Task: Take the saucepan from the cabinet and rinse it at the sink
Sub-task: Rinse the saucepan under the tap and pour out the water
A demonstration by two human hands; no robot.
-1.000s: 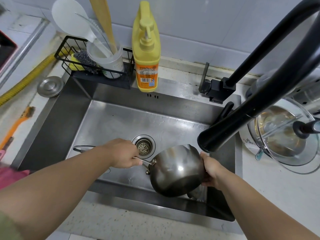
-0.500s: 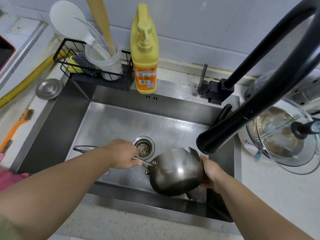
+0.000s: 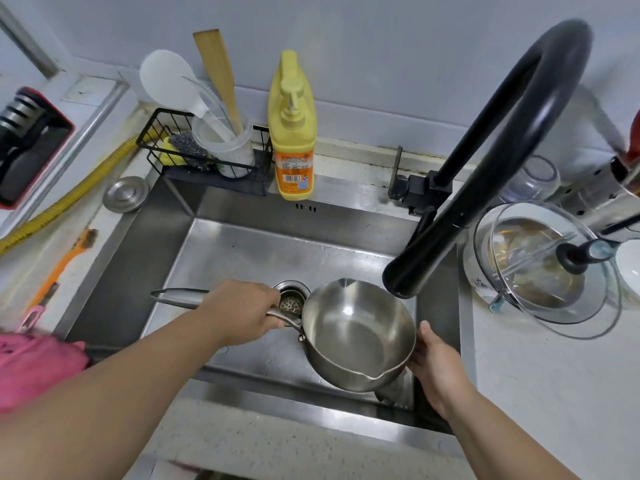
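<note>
A small steel saucepan (image 3: 356, 336) is held over the steel sink (image 3: 242, 258), its open mouth facing up and slightly toward me, with a pour spout on the near rim. My left hand (image 3: 242, 311) is closed around its long handle, whose end sticks out to the left. My right hand (image 3: 434, 367) presses against the pan's right side from below. The black faucet (image 3: 485, 188) arches over from the right, its nozzle just above the pan's far right rim. No water is visibly running. The drain strainer (image 3: 291, 303) sits just behind the pan.
A yellow soap bottle (image 3: 294, 133) and a black wire rack (image 3: 204, 157) with utensils stand behind the sink. A pot with a glass lid (image 3: 540, 268) sits on the counter at right. A pink cloth (image 3: 34, 368) lies at left, near an orange brush (image 3: 59, 271).
The saucepan has been turned over: its bottom faced me before, now its open inside faces up. Both hands kept their hold.
</note>
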